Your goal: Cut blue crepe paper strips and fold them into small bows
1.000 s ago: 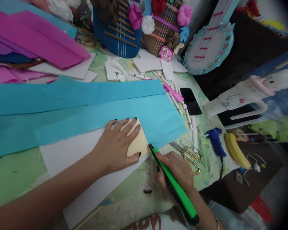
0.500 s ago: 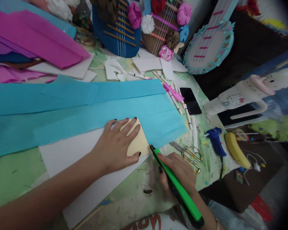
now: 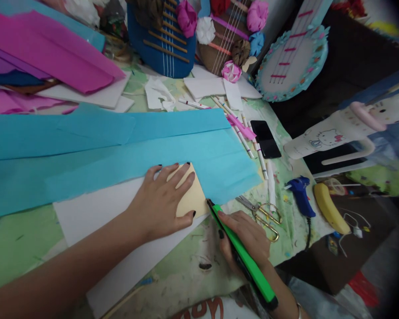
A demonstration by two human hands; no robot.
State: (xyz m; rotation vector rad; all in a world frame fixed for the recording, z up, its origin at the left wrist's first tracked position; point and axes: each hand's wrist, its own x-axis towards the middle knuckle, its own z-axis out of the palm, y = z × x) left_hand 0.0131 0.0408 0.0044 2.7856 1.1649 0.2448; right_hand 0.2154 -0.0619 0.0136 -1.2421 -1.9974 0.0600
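My left hand (image 3: 164, 199) lies with fingers spread, pressing down a pale yellow piece of paper or card (image 3: 190, 195). Beneath that is a white sheet (image 3: 103, 204), partly covered by my forearm. My right hand (image 3: 244, 237) grips a green utility knife (image 3: 242, 252), its tip at the right corner of the yellow piece. Long blue crepe paper (image 3: 173, 137) stretches across the table behind my left hand and touches its fingertips. Gold-handled scissors (image 3: 261, 215) lie just beyond my right hand.
To the right are a blue glue gun (image 3: 301, 195), a yellow banana-shaped object (image 3: 330, 208), a phone (image 3: 266, 139) and a white tumbler (image 3: 326, 135). Markers (image 3: 262, 159) lie near the phone. Paper-decorated stringed instruments (image 3: 166, 48) stand at the back; pink paper (image 3: 53, 48) is piled at left.
The knife and my right hand have shifted very slightly up and left. My left hand stays in place on the yellow piece. The view has turned a little.
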